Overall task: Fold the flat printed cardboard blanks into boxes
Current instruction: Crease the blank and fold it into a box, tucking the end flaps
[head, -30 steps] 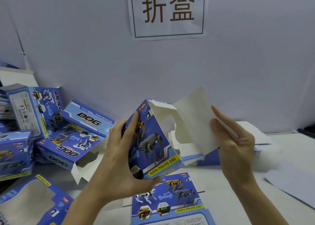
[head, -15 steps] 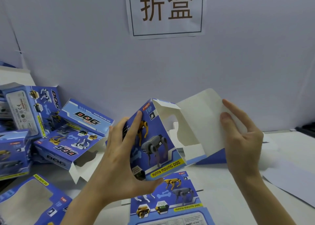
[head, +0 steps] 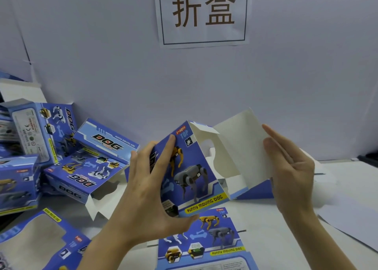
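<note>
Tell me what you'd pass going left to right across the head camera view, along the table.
A pile of folded boxes → left hand → half-folded box → its open white flap → right hand → loose white sheet.

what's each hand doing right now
left hand: gripping the half-folded box
right hand: open, flat against the white flap

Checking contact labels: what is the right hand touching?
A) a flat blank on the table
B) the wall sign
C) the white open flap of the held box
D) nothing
C: the right hand lays straight fingers against the white flap of the box that the left hand grips.
</note>
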